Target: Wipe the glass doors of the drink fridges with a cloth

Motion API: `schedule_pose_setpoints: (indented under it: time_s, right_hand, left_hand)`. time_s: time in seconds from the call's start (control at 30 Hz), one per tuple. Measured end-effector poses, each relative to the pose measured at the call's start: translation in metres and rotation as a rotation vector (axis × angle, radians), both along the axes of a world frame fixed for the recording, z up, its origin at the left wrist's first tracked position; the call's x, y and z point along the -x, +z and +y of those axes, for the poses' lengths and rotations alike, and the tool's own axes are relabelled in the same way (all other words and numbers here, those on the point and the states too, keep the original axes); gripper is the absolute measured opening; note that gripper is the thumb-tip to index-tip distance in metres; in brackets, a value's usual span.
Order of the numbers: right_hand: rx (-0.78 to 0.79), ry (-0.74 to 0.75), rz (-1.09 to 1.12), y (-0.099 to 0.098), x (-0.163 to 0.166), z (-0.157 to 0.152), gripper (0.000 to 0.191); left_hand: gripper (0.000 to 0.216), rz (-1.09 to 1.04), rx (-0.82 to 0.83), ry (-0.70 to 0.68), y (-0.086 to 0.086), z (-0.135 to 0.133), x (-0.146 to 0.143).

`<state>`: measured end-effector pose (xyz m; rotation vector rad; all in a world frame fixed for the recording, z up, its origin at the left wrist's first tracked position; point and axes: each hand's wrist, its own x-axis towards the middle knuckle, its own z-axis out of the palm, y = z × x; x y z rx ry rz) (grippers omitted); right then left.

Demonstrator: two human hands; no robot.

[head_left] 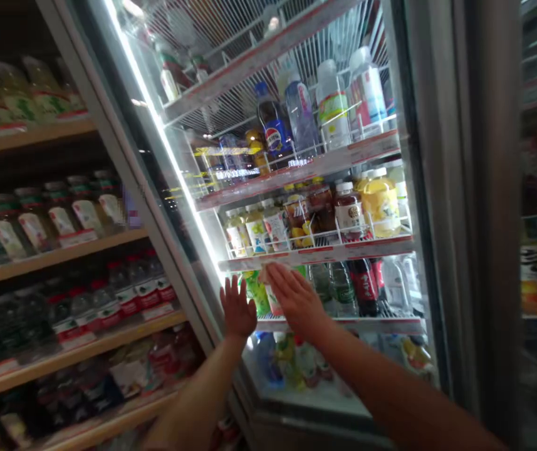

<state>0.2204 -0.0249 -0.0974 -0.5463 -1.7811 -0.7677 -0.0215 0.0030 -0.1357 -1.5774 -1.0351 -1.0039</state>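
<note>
Before me stands a lit drinks fridge with a glass door (202,150), which carries bright reflections. My left hand (239,310) is raised near the fridge's left edge, fingers spread, with nothing in it. To its right, my right hand (296,299) is stretched out flat in front of a wire shelf with a price strip (343,252). A small pale patch shows by its fingertips; I cannot make out what it is. Whether either palm touches the glass is unclear. Green-labelled bottles (255,291) are partly hidden behind the hands.
Wooden shelves (108,250) with rows of bottles stand on the left. Inside the fridge are a cola bottle (274,122), a yellow drink bottle (381,203) and several others. A metal door frame (468,219) rises at the right, with another drinks display beyond.
</note>
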Motion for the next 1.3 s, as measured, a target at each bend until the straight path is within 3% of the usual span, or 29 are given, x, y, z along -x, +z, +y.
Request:
schedule_pose_setpoints:
  time_s: [0.07,0.13,0.2,0.3,0.37,0.43,0.53,0.6,0.67,0.77,0.83,0.9,1.03,1.1,1.3]
  right_hand:
    - [-0.029,0.059,-0.184,-0.024,0.003,-0.001,0.054]
    - [-0.022,0.080,-0.273,-0.026,-0.009,-0.003,0.055]
    - [0.019,0.031,-0.193,-0.004,-0.034,-0.003,0.062]
    - [0.014,-0.106,0.159,0.040,-0.064,-0.001,0.072]
    - [-0.001,-0.161,0.291,0.043,-0.067,0.000,0.073]
    - [0.036,-0.176,0.234,0.015,-0.057,-0.003,0.073]
    - [0.122,-0.135,-0.163,-0.043,-0.041,-0.016,0.072]
    - [0.129,-0.092,-0.374,-0.054,-0.041,-0.023,0.069]
    - [0.112,-0.094,-0.337,-0.031,-0.049,-0.023,0.064]
    - [0.078,-0.213,0.057,0.028,-0.059,-0.008,0.054]
    - [0.094,-0.280,0.207,0.044,-0.058,0.001,0.053]
    - [0.148,-0.300,0.166,0.025,-0.051,0.000,0.053]
    - [0.180,-0.122,-0.372,-0.059,-0.043,-0.020,0.051]
    - [0.126,-0.071,-0.448,-0.075,-0.049,-0.024,0.052]
    - [-0.034,-0.167,0.013,-0.018,-0.083,0.000,0.055]
  left_hand:
    - [0.071,0.003,-0.006,-0.015,0.000,0.000,-0.001]
    - [0.070,0.007,-0.016,-0.038,0.000,0.001,-0.003]
    - [0.069,0.010,-0.025,-0.059,0.000,0.002,-0.004]
    - [0.069,-0.004,-0.024,-0.075,-0.001,0.003,-0.005]
    - [0.070,-0.021,-0.007,-0.093,-0.003,0.003,-0.005]
    - [0.070,-0.039,0.037,-0.110,-0.005,0.004,-0.004]
    - [0.064,-0.094,0.148,-0.115,-0.008,0.006,-0.005]
    - [0.062,-0.140,0.210,-0.114,-0.009,0.006,-0.006]
    - [0.064,-0.168,0.260,-0.126,-0.008,0.007,-0.008]
    - [0.076,-0.200,0.338,-0.153,-0.006,0.007,-0.011]
    - [0.078,-0.231,0.384,-0.180,-0.004,0.006,-0.013]
    - [0.076,-0.254,0.421,-0.202,-0.001,0.005,-0.015]
    - [0.072,-0.254,0.427,-0.199,0.002,0.002,-0.017]
    - [0.071,-0.254,0.424,-0.194,0.002,0.000,-0.018]
    - [0.076,-0.235,0.396,-0.177,0.000,0.002,-0.017]
